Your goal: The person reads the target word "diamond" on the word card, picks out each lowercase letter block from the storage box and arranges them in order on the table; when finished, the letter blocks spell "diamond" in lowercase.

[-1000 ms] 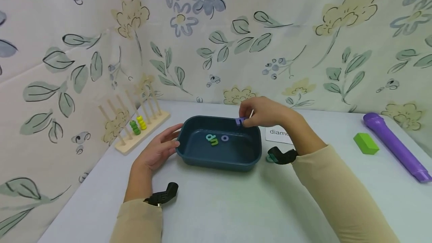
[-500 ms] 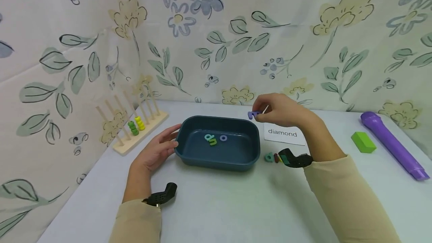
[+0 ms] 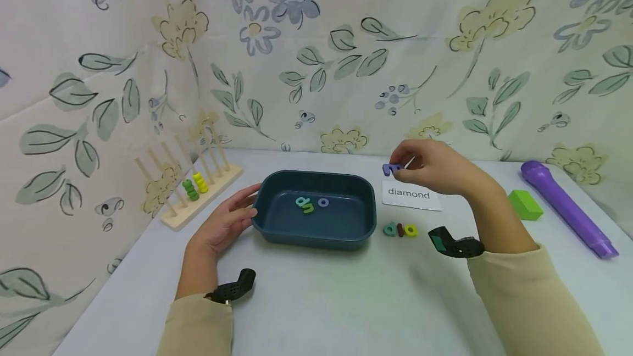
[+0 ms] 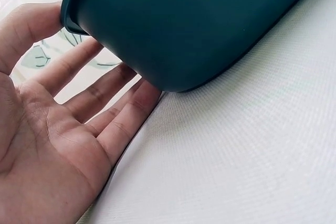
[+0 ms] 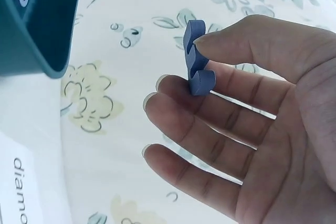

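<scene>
My right hand pinches a purple letter m between thumb and fingers, above the back edge of the white card printed "diamond". The right wrist view shows the letter m under the thumb tip. My left hand rests against the left end of a dark teal tray. Its thumb touches the rim and its fairly straight fingers lie against the outer wall. Inside the tray are a light teal letter, a green letter and a purple o.
In front of the card lie a teal letter, a dark red i and a yellow o. A wooden peg stand with green and yellow beads is at left. A green block and purple microphone lie at right.
My right hand has carried the letter m from over the tray's back right corner rightward to the card. The letters in front of the card have come into sight. My left hand stays at the tray.
</scene>
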